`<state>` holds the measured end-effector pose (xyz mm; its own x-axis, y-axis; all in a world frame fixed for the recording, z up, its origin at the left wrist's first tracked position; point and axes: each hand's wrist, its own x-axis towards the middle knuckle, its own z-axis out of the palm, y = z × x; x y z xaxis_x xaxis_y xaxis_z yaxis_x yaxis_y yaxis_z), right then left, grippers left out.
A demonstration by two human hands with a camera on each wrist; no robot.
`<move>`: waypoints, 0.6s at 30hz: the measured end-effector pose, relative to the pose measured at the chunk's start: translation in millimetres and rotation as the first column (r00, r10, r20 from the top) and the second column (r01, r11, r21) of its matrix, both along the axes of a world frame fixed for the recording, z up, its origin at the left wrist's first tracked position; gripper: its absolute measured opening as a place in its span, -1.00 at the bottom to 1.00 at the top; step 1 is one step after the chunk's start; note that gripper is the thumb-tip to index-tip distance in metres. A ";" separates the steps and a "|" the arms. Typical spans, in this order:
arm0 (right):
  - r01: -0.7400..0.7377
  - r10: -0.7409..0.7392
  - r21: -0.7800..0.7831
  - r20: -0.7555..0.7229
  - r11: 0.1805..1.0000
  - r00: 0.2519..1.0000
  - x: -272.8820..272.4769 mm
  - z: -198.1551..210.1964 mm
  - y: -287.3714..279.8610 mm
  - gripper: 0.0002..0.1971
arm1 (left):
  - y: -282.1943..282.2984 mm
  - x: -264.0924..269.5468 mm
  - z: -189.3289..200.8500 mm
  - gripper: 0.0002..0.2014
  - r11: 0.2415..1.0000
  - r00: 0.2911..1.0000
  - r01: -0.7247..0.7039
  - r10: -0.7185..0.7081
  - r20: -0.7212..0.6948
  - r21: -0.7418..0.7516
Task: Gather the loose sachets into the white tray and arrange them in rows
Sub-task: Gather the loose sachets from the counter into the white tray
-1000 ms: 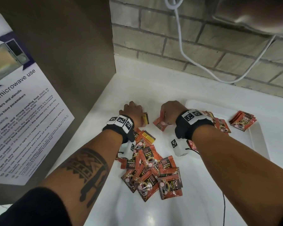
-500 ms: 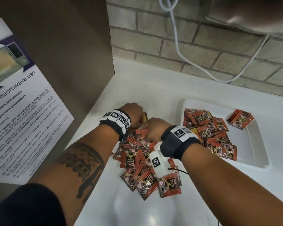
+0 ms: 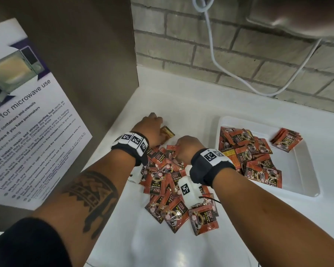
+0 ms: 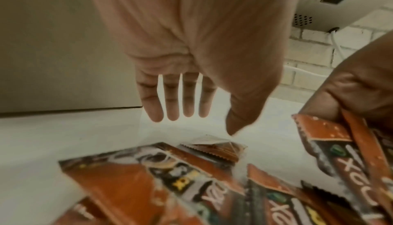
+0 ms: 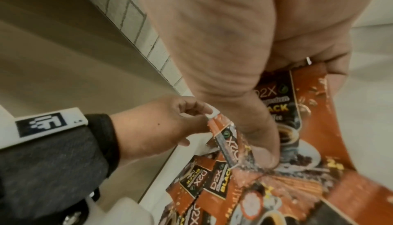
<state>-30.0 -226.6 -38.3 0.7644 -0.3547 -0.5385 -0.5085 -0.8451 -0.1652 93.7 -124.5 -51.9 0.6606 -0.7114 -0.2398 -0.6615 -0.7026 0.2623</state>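
Several loose red-and-black sachets [image 3: 172,191] lie heaped on the white counter [image 3: 181,97]. My right hand [image 3: 187,149] is at the heap's far end and grips a few sachets [image 5: 314,127], thumb pressed on their faces. My left hand [image 4: 204,124] hovers just left of it with fingers straight and nothing in it, over a gold-brown sachet [image 3: 167,132]. The white tray [image 3: 293,166] sits to the right. It holds a loose spread of sachets [image 3: 249,155] and a small stack [image 3: 286,136] at its far side.
A brown panel with a microwave-use poster [image 3: 27,116] walls off the left side. A brick wall [image 3: 181,45] closes the back, with a white cable [image 3: 239,81] hanging from an appliance [image 3: 297,14] above the tray.
My right hand has moved left from the tray's edge to the heap and taken hold of sachets there. My left hand stays at the heap's far left.
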 end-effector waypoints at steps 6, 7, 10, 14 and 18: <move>-0.045 0.045 0.017 0.013 0.999 0.999 0.8 4.8 7.4 -0.68 | -17.8 -4.2 -17.6 -0.26 0.995 0.997 0.076 -0.074 -0.032 0.064; -0.035 0.034 0.017 0.031 0.999 0.999 0.6 4.4 8.0 -0.69 | -21.0 -3.1 -17.4 -0.28 0.995 0.997 0.074 -0.073 -0.023 0.062; -0.007 0.006 0.013 0.050 1.000 0.999 -1.1 2.6 5.5 -0.73 | -25.6 -1.1 -12.5 -0.30 0.991 0.994 0.103 -0.106 0.027 0.085; 0.008 -0.010 0.040 0.053 0.999 0.999 -2.6 4.0 -0.6 -0.76 | -22.4 -0.1 -7.9 -0.41 0.992 0.989 0.109 -0.114 0.091 0.057; -0.009 0.005 0.045 0.087 0.999 0.996 -3.8 8.5 -7.3 -0.69 | -3.5 15.4 11.6 -0.54 0.929 0.972 -0.227 0.233 -0.014 -0.293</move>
<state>-33.8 -233.9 -29.8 0.8110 -0.3261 -0.4857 -0.4849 -0.8392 -0.2463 109.1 -128.0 -40.3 0.8171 -0.5757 -0.0303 -0.4981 -0.7315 0.4655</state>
